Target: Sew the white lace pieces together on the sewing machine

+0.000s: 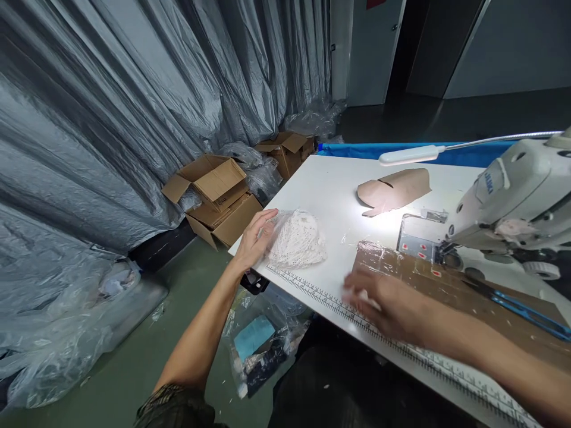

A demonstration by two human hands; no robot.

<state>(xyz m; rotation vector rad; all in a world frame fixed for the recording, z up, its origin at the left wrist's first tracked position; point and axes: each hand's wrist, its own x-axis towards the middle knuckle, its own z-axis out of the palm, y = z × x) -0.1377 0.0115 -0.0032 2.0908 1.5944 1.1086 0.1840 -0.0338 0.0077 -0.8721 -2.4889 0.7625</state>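
Observation:
A clear plastic bag of white lace-like material (298,241) lies on the left end of the white sewing table. My left hand (256,241) rests against the left side of this bag, its fingers stretched out and not wrapped round it. Over the ruler strip (321,297) near the front edge is my right hand (370,297), slightly blurred, with its fingers bent but apart and nothing plainly in them. Right beside that hand lies a brown taped cardboard sheet (401,267). Blue-handled scissors (526,309) rest on the cardboard.
A white sewing machine (513,190) stands at the right, under a lit lamp (410,156). A curved brown paper piece (395,189) lies behind the needle area. Open cardboard boxes (218,184) and a plastic-lined bin (120,291) stand left; a clear scrap bag (263,339) hangs below the table.

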